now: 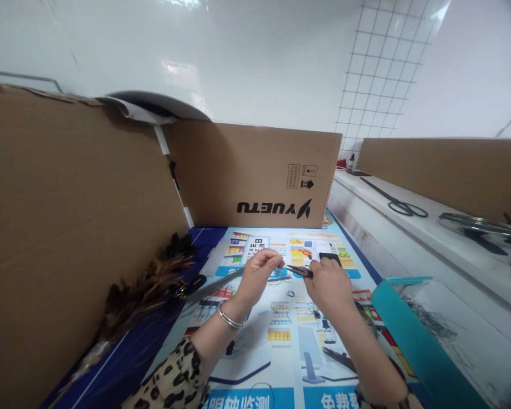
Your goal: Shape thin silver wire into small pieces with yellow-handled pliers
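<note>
My right hand is closed round a pair of needle-nose pliers, whose jaws point left. The tips of the pliers lie close to the fingertips of my left hand, which are pinched together. What sits in that pinch is too small to make out. Below the fingertips lie thin dark wires on the printed sheet. A small dark ring lies just below them. Under my left wrist runs a bundle of long grey strands. A second dark tool lies partly behind my right forearm.
Cardboard panels stand at the left and back. Brown feathers lie along the left panel. At the right, a teal box holds tangled wire. Black scissors and a round metal dish rest on the white ledge.
</note>
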`<state>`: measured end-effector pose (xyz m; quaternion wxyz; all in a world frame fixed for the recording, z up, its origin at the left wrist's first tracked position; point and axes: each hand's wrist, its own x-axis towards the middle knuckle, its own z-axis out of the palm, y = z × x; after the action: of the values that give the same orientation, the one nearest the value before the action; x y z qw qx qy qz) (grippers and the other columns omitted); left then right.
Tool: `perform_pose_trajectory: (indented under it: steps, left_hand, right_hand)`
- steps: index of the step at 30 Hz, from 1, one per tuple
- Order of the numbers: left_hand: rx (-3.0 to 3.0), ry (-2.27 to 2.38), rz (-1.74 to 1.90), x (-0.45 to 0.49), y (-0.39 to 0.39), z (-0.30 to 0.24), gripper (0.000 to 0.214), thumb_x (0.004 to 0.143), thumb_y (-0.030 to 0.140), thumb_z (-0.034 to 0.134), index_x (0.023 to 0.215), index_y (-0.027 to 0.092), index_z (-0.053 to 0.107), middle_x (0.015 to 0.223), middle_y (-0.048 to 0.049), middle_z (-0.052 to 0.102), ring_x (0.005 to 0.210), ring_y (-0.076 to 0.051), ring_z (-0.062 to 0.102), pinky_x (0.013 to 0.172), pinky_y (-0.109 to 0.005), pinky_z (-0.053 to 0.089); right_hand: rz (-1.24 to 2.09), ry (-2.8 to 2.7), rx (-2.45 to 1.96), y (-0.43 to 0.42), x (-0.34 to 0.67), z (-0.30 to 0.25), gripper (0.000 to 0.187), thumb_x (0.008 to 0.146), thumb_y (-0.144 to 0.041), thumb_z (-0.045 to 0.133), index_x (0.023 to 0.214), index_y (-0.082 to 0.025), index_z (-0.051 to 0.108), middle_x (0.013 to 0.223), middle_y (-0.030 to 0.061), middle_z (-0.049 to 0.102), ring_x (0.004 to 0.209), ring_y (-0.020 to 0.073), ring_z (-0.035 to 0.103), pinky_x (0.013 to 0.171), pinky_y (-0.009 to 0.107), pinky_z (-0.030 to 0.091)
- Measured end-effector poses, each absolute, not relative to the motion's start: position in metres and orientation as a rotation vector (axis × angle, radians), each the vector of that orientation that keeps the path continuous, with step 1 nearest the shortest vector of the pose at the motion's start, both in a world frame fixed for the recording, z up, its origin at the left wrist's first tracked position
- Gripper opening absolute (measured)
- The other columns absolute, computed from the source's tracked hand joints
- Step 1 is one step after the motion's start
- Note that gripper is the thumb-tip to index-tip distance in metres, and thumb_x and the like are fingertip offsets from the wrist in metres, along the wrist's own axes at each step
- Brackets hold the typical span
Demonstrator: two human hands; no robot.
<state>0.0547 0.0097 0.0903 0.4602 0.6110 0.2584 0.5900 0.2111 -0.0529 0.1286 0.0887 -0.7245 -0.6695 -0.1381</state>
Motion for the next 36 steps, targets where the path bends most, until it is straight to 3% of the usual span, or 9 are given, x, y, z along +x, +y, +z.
perform_pose_trajectory:
  steps: [24, 36]
  left_hand:
    - [1.849, 0.737, 1.489, 0.052, 0.003, 0.094, 0.014, 0.081, 0.026, 0.051, 0.075, 0.016, 0.060, 0.074, -0.0033, 0.058, 0.072, -0.014, 0.054, 0.068, -0.027, 0.043]
    - [1.830, 0.754, 1.452, 0.052, 0.003, 0.093, 0.013, 0.081, 0.025, 0.052, 0.075, 0.016, 0.060, 0.072, -0.0021, 0.058, 0.069, -0.013, 0.053, 0.065, -0.025, 0.042]
  right_hand:
    - [-0.423, -1.992, -2.175, -0.049, 0.212, 0.118, 0.022, 0.080, -0.033, 0.045, 0.087, -0.017, 0.059, 0.086, 0.0098, 0.058, 0.085, 0.0218, 0.050, 0.070, 0.031, 0.033]
    - [-0.427, -2.001, -2.147, -0.046, 0.214, 0.113, 0.032, 0.086, -0.036, 0.035, 0.083, -0.018, 0.060, 0.083, 0.0091, 0.059, 0.082, 0.0209, 0.052, 0.067, 0.030, 0.033]
